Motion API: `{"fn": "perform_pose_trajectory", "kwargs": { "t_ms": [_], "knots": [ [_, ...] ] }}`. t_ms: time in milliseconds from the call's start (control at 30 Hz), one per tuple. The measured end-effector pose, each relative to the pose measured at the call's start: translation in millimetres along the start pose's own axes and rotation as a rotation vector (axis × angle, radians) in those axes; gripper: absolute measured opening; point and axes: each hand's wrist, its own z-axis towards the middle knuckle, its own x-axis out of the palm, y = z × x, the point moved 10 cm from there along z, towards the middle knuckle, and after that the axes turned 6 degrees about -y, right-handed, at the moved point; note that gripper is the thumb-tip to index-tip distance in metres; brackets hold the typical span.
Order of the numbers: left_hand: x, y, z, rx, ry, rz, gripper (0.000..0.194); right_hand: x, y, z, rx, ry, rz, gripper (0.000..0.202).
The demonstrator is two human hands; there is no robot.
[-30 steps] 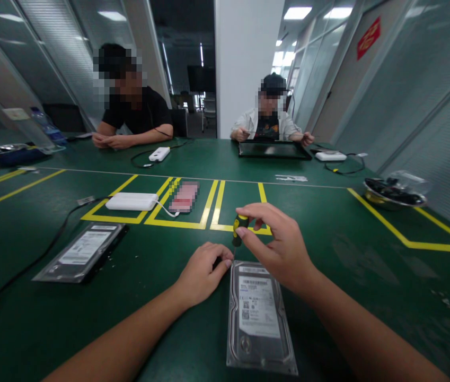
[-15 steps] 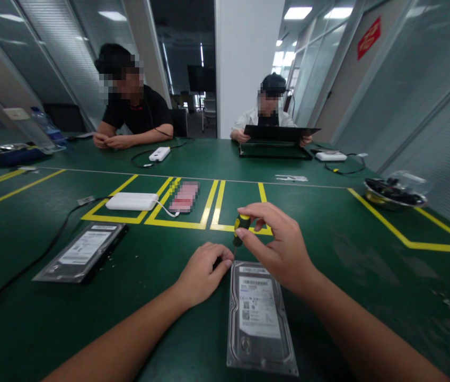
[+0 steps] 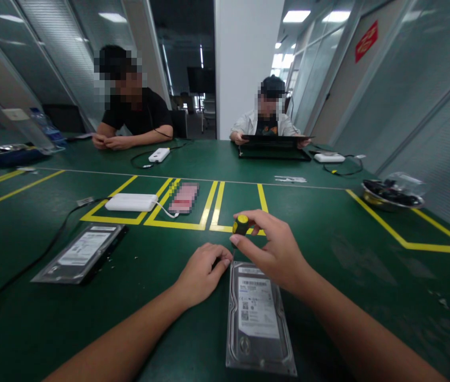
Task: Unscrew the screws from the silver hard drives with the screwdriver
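While our right hand (image 3: 274,244) grips the screwdriver (image 3: 240,225) by its yellow-and-black handle, held between thumb and fingers, we have its thin shaft pointing down at the top left corner of the drive (image 3: 259,318). We see that drive right of the middle in the lower part of the frame, flat on the green table (image 3: 328,217), label up, its long sides running away from us. Our left hand (image 3: 203,273) rests at the middle of the frame, thumb and forefinger brought together just beside the shaft and the corner; we cannot tell whether they pinch anything. The tip is too small for us to make out.

At the left of the frame we have the other drive (image 3: 84,249), label up and slanted, with a black cable (image 3: 21,274) curving past its left side. Above it a white box (image 3: 131,202) lies over yellow tape (image 3: 175,225), and a white cord (image 3: 168,211) runs from it to a pink thing (image 3: 184,198) blurred into blocks. Near the right edge we see a bowl (image 3: 379,202) of dark pieces (image 3: 397,192). Across from us, one person (image 3: 137,116) at the upper left leans both forearms on the table, and another (image 3: 266,124), right of the upper middle, holds a black panel (image 3: 278,139)
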Motion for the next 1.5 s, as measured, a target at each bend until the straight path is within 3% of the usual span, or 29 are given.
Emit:
{"fn": "perform_pose_trajectory", "kwargs": {
  "t_ms": [167, 400, 567, 667, 800, 933, 1067, 1267, 1500],
  "knots": [
    [-0.1, 0, 1, 0.000, 0.002, -0.014, 0.013, -6, 4, 4, 0.038, 0.025, 0.011, 0.015],
    [0.8, 5, 1, -0.010, -0.007, -0.032, 0.017, -64, 35, 9, 0.071, -0.111, -0.090, 0.015],
    [0.1, 6, 1, -0.004, -0.014, -0.024, 0.017, -82, 55, 2, -0.067, -0.080, -0.313, 0.023],
    [0.6, 5, 1, 0.009, -0.013, -0.022, 0.020, -77, 57, -8, -0.153, -0.031, -0.483, 0.023],
    [1.0, 4, 1, 0.025, -0.014, -0.015, 0.023, -49, 43, -32, -0.206, 0.196, -0.610, 0.029],
    [0.6, 2, 1, 0.038, -0.021, -0.011, 0.024, -33, 32, -65, -0.299, 0.307, -0.825, 0.041],
    [0.3, 1, 0, 0.045, -0.026, -0.009, 0.026, -32, 18, -97, -0.375, 0.329, -1.028, 0.050],
    [0.7, 2, 1, 0.046, -0.019, -0.010, 0.025, -33, -13, -135, -0.368, 0.414, -1.105, 0.054],
    [1.8, 2, 0, 0.024, -0.007, -0.017, 0.022, -32, -21, -152, -0.370, 0.457, -1.120, 0.061]
  ]
}}
